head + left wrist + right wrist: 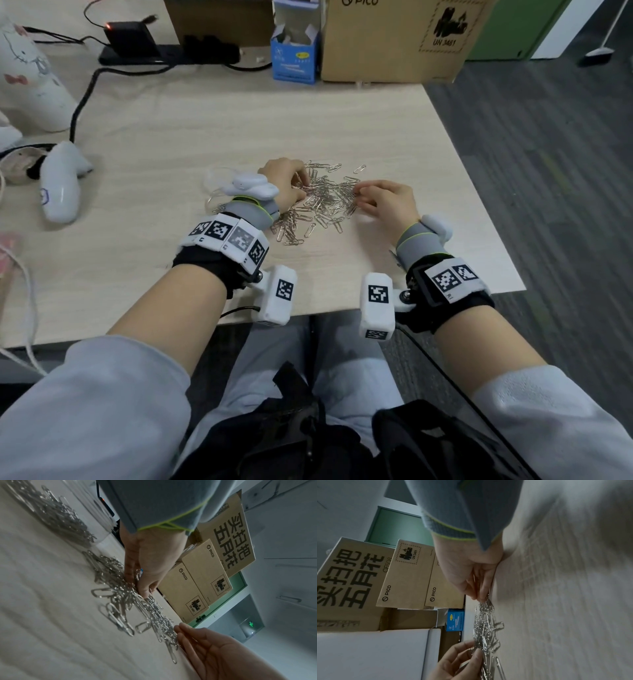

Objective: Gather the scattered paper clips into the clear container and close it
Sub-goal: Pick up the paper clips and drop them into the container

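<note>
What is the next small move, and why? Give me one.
Probably sweep both hands inward to bunch the paper clips into one heap. The left hand and right hand flank the spread, fingertips at its edges, and the clear container sits beside the left wrist, so a tight heap could then be scooped across.

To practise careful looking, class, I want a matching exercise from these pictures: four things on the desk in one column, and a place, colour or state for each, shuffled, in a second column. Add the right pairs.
Things
1. paper clips
2. clear container
3. small box
4. large box

Descriptions
A. blue, top flaps open
B. brown cardboard, black printed label
C. silver, in a loose heap
D. partly hidden behind the left wrist

Pairs: 1-C, 2-D, 3-A, 4-B
</note>
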`<state>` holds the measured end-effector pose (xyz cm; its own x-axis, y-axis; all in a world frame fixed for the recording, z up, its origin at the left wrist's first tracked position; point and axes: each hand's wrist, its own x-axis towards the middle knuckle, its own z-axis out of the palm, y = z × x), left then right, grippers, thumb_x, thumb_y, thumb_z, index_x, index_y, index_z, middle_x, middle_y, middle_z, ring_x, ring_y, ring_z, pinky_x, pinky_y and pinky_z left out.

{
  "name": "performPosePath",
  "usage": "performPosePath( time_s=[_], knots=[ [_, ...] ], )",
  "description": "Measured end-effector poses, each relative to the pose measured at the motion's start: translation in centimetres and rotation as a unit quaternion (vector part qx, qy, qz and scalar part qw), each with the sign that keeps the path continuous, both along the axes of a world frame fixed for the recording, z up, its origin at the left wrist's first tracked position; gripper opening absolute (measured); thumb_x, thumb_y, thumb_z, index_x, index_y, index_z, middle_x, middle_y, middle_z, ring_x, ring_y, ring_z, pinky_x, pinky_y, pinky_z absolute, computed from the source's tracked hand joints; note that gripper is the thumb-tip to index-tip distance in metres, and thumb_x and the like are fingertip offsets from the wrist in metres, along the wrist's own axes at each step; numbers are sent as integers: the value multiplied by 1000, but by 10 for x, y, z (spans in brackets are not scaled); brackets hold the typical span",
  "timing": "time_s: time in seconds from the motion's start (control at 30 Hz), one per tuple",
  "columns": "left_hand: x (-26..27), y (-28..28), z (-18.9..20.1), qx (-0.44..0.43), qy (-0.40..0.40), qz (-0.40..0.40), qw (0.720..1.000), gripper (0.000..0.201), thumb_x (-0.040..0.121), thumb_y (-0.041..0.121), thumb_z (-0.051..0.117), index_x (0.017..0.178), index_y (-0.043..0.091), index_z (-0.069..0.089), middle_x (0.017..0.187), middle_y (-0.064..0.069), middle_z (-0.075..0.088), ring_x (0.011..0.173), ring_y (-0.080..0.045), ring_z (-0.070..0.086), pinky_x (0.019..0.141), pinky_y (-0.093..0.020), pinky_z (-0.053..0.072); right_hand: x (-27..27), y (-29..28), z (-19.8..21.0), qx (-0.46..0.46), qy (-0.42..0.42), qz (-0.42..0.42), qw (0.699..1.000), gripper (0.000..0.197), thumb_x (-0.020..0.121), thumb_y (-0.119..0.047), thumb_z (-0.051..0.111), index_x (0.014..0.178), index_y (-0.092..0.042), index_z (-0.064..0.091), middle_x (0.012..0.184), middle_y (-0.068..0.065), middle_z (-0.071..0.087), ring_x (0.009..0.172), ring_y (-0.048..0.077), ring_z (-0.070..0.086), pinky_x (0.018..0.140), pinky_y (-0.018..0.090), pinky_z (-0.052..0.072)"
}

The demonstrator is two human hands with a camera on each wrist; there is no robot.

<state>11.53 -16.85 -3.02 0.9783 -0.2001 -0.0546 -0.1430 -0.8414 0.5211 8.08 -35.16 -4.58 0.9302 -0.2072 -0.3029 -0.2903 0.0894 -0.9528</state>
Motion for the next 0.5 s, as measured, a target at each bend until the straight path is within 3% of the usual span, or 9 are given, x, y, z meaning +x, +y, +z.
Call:
performPosePath(
  time_s=[0.1, 0.2, 0.27, 0.3, 0.37, 0.4, 0.5],
  knots=[
    [3, -1, 0, -13, 12, 7, 1000, 21, 74, 10, 72, 93, 15, 67, 100, -7, 65, 92, -24, 58, 79, -28, 42, 4, -1, 1, 35, 16, 8, 999, 25, 90, 4, 46, 74, -7, 62, 77, 7, 63, 46, 1, 63, 54, 10, 53],
    [5, -1, 4, -42, 13, 13, 999, 20, 72, 10, 74, 91, 13, 69, 84, -4, 61, 82, -20, 57, 78, -29, 47, 6, -2, 2, 103, 20, 3, 995, 22, 92, 0, 45, 79, -5, 62, 80, 8, 65, 52, 7, 67, 59, 15, 56],
    [7, 1, 8, -74, 18, 19, 997, 18, 73, 8, 74, 90, 12, 69, 76, -4, 60, 68, -11, 59, 64, -20, 49, 8, -4, 3, 173, 16, -16, 985, 19, 93, -2, 45, 83, -4, 61, 81, 9, 66, 58, 12, 68, 65, 20, 57],
    [7, 1, 10, -93, 23, 19, 995, 17, 74, 7, 73, 88, 12, 67, 71, -2, 59, 57, -1, 57, 51, -10, 45, 9, -5, 3, 204, 17, -24, 979, 18, 93, -4, 45, 85, -3, 62, 80, 9, 68, 60, 14, 69, 66, 22, 57],
    [8, -1, 17, -124, 30, 10, 992, 14, 74, 6, 73, 85, 10, 65, 64, 5, 56, 46, 4, 55, 45, -6, 42, 10, -5, 4, 249, 24, -26, 968, 17, 93, -5, 46, 89, -1, 62, 78, 8, 72, 65, 17, 71, 67, 23, 59],
    [10, -2, 20, -138, 32, 0, 990, 14, 74, 6, 74, 85, 7, 66, 64, 6, 56, 48, 2, 56, 50, -6, 44, 10, -4, 5, 264, 27, -21, 964, 16, 93, -6, 46, 89, 0, 61, 76, 9, 73, 67, 19, 72, 66, 23, 59],
    [10, -12, 32, -188, 56, -54, 979, 17, 71, 6, 76, 74, 18, 63, 67, -1, 59, 65, -20, 59, 71, -32, 56, 13, 4, 11, 300, 42, 11, 953, 21, 95, -8, 42, 88, 2, 59, 70, 10, 73, 66, 20, 72, 65, 24, 60]
  ],
)
